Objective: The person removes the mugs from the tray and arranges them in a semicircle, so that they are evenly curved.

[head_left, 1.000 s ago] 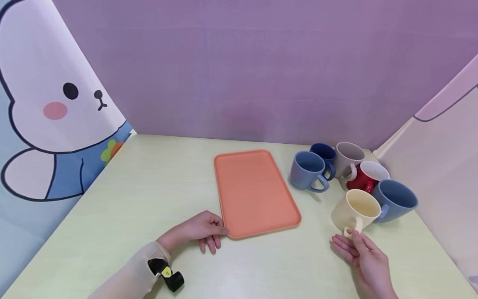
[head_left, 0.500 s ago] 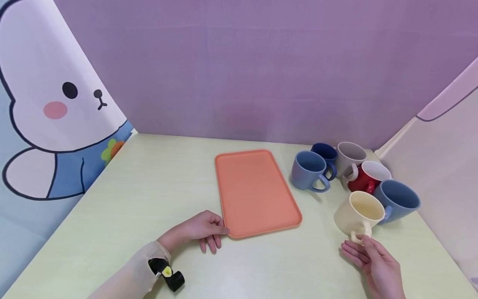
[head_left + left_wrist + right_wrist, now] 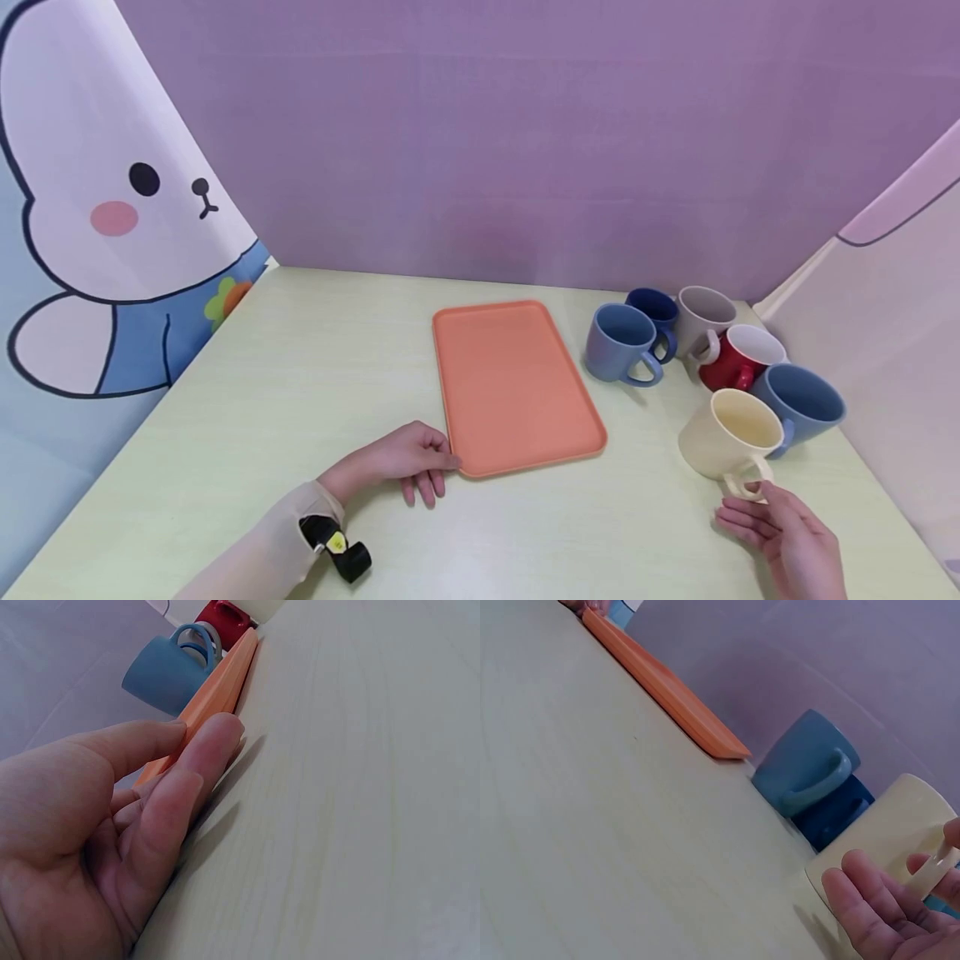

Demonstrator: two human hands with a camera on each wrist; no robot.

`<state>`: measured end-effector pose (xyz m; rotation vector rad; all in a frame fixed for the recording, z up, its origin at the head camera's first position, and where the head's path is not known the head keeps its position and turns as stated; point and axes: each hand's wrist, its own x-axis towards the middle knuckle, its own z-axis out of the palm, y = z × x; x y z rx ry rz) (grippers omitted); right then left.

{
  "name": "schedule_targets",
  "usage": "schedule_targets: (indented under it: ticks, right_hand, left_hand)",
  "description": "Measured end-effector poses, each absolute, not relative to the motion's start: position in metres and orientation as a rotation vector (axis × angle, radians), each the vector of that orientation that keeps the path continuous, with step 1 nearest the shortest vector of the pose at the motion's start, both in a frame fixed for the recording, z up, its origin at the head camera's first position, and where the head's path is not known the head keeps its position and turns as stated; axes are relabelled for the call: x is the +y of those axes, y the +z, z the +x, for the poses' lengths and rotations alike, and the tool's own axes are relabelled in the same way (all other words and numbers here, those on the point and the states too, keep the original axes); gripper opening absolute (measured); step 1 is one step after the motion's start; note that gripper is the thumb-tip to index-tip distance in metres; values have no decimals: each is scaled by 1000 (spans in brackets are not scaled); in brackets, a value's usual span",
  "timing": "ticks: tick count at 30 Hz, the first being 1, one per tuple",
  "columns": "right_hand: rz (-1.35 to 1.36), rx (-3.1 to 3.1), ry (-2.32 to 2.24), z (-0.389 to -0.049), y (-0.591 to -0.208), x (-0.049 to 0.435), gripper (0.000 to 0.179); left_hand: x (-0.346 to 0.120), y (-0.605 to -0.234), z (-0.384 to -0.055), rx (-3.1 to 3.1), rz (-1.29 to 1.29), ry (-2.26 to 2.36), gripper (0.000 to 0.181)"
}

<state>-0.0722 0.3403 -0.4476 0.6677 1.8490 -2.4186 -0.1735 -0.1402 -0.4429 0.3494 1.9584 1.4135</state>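
At the right front, a cream mug (image 3: 724, 439) stands upright with its handle toward me. My right hand (image 3: 793, 542) pinches that handle between thumb and index finger; in the right wrist view its other fingers (image 3: 865, 900) stretch out beside the mug's base. An orange rectangular tray (image 3: 517, 392) lies flat in the middle of the table. Its near left corner is pinched by my left hand (image 3: 401, 458), the thumb over the rim and the index finger under the edge. In the left wrist view, the thumb (image 3: 142, 746) meets the tray's side (image 3: 217, 690).
Several more mugs crowd the right side: a light blue one (image 3: 618, 343) nearest the tray, a dark blue one (image 3: 652, 305), a grey one (image 3: 701, 317), a red one (image 3: 723, 362) and a blue one (image 3: 802, 408) behind the cream mug. A purple wall (image 3: 480, 150) closes off the back.
The cream mug has shifted toward me and slightly right, its handle turning to the right with my right hand. The left hand and tray stay put.
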Motion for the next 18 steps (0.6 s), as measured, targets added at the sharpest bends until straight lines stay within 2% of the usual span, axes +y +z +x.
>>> schedule_targets:
  ticks: [9,15,18]
  right_hand:
    - [612,1985,-2370,-72,-444,352,28]
    - [768,2138,-2313,-72,-435,356,15]
    - [720,2196,-2423,-70,-430,358,9]
  left_hand:
    - [-141,-444,-177,1967,350,1415,30]
    - [-143,-445,-179,1949,376,1411,28]
    - [-147,-444,-179,1914,395,1400,26]
